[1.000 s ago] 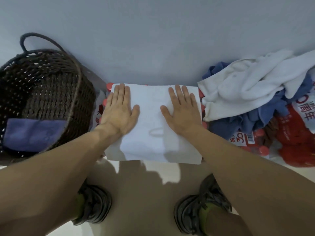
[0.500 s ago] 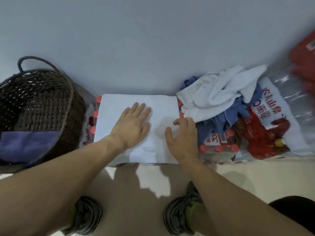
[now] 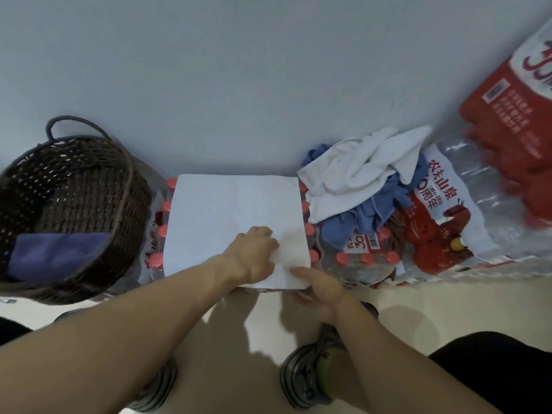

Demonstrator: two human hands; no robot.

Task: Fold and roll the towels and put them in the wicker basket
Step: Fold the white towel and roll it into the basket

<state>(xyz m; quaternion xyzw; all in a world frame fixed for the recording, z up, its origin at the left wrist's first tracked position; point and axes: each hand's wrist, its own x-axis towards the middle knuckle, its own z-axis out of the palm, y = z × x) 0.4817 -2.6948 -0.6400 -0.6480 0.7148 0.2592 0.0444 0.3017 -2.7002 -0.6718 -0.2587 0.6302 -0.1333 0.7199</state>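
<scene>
Two hands work the near right corner of the folded white towel (image 3: 236,219) in the head view, the only view I have: my left hand (image 3: 254,256) lies on the cloth with its fingers bent down onto it, seemingly gathering or pinning the corner, while my right hand (image 3: 318,286) sits at the near edge, thumb on top and fingers out of sight under the hem, so I take it as pinching that edge though I cannot see the fingers themselves. The towel lies flat on a pack of red-capped bottles (image 3: 159,234), just right of the wicker basket (image 3: 125,186), which already holds a blue towel (image 3: 56,252). I judge the step to be starting the roll from this end. To do it well I would keep the first turn tight and square to the long edges, tuck the corner under evenly with both thumbs, and press lightly, as the bottle caps give an uneven bed. The loose pile of towels (image 3: 358,177) sits just beside on the right; I would keep the roll off it.
</scene>
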